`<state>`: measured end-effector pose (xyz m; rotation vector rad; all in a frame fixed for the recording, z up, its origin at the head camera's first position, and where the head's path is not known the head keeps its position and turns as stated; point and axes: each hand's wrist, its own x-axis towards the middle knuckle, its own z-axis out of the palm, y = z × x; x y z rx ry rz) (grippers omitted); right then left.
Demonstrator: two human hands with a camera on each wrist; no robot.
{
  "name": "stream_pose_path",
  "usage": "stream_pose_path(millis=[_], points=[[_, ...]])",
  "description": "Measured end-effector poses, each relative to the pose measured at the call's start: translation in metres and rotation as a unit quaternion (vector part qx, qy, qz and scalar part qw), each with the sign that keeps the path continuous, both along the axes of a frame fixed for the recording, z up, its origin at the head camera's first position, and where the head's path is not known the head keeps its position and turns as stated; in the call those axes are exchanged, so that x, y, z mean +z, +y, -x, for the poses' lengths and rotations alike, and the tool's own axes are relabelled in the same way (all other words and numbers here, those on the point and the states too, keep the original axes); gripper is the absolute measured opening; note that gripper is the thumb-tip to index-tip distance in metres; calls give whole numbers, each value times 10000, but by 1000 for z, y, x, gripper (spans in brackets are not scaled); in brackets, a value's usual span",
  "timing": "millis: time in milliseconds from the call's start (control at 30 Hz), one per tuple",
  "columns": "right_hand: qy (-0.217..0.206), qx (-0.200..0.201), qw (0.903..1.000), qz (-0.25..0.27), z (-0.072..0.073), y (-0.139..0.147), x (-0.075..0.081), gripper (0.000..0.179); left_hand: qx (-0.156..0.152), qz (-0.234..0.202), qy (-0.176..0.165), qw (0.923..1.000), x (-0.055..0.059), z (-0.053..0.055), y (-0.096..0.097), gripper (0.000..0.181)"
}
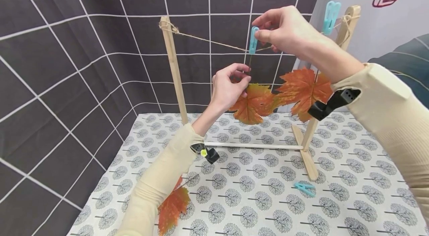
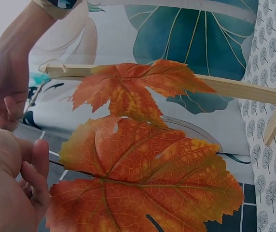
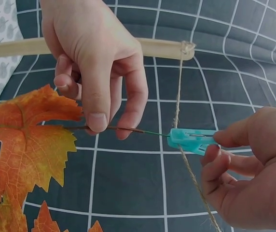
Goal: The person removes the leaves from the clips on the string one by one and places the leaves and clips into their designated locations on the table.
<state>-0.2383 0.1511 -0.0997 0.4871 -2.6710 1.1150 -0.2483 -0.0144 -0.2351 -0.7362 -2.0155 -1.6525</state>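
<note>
My right hand pinches the handle end of a light blue clothespin, whose nose sits at a thin twine line. Just below, my left hand holds the stem of an orange artificial maple leaf between thumb and fingers. In the right wrist view, the stem runs from the leaf past the left fingertips to the clothespin's nose, where the twine also passes. The leaf hangs beneath the line, its blade spread out.
To the right hangs a second orange leaf, near another blue clothespin by the right wooden post. A left post carries the twine's other end. On the tree-print tablecloth lie a loose clothespin and another leaf.
</note>
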Motion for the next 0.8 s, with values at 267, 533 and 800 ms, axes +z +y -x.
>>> stream_pose_path(millis=[267, 533, 800], points=[[226, -97, 9997, 43, 1, 0, 0, 35, 68, -2, 2, 10000, 2, 0, 1, 15], [453, -121, 9988, 154, 2, -1, 2, 33, 105, 20, 98, 9999, 6, 0, 2, 15], [452, -212, 9982, 322, 0, -4, 3, 32, 69, -95, 107, 9999, 8, 0, 3, 15]])
